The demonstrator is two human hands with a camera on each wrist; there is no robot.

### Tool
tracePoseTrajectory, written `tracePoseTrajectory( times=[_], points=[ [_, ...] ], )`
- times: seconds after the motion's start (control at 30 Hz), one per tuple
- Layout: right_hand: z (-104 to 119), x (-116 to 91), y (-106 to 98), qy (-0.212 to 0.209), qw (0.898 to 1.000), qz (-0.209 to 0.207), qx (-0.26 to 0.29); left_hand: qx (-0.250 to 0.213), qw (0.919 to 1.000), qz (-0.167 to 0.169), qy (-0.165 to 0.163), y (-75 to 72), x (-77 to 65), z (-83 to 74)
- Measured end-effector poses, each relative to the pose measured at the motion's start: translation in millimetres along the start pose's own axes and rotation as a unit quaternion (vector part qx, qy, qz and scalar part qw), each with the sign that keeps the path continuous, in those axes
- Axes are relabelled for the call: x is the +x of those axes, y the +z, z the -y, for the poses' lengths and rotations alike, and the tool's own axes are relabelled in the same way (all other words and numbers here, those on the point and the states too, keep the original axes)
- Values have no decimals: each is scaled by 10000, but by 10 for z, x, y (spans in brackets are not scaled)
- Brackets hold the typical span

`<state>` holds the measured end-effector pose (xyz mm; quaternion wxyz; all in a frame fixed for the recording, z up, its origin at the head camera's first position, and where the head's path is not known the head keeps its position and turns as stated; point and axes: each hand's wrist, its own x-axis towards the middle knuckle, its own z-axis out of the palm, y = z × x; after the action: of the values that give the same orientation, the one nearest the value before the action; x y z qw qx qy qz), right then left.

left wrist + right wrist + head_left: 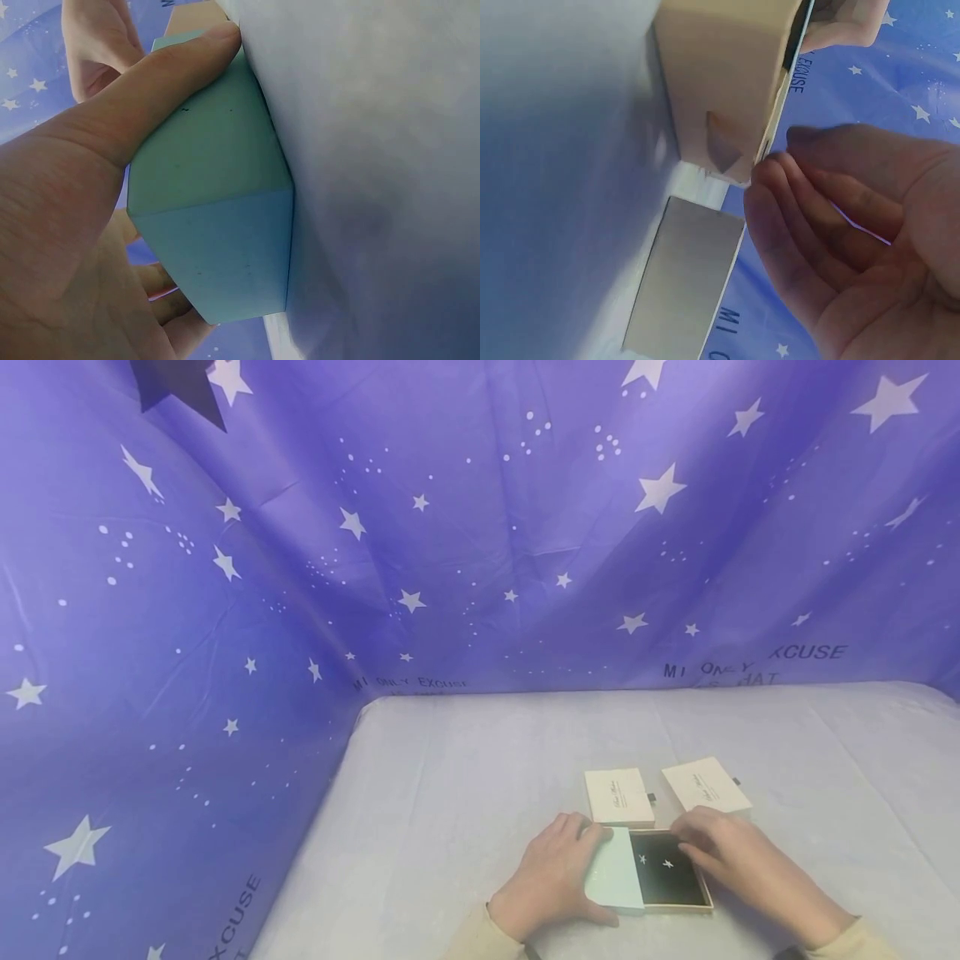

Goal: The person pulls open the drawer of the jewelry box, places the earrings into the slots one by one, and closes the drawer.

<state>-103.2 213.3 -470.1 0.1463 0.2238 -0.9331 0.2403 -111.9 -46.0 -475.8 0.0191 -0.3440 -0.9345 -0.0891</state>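
While the left hand (pixel 551 877) gripped the pale green sleeve (pixel 617 881) of a small drawer-style box, thumb along its near edge and fingers curled over the far end, the right hand (pixel 738 860) lay on the drawer tray (pixel 670 878) that stuck out to the right, its fingers nearly straight and together, resting on the tray's far rim rather than pinching it. The tray's black insert showed two tiny pale studs (possibly earrings, too small to tell). The box sat on the table near the front edge, just in front of two closed cream boxes (pixel 619 797) (pixel 705 785), each with a small dark pull tab on its right side. To handle the sliding well, I judged the left hand should keep the sleeve pinned flat, as the left wrist view (pixel 210 217) suggested it did, while the right moved the tray straight along its length without tilting, so that the insert and the small pieces stayed seated and the tray did not jam in the sleeve. The table (pixel 465 793) was covered in a pale grey-white cloth with faint creases, and behind and to the left hung a purple backdrop (pixel 450 527) printed with white stars, dots and some dark lettering.
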Motion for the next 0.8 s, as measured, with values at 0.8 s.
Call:
tracePoseTrajectory(
  times=[0.8],
  points=[
    [-151, -192, 23, 786, 9959, 446, 47, -4, 10000, -65, 43, 6, -10, -2]
  ],
)
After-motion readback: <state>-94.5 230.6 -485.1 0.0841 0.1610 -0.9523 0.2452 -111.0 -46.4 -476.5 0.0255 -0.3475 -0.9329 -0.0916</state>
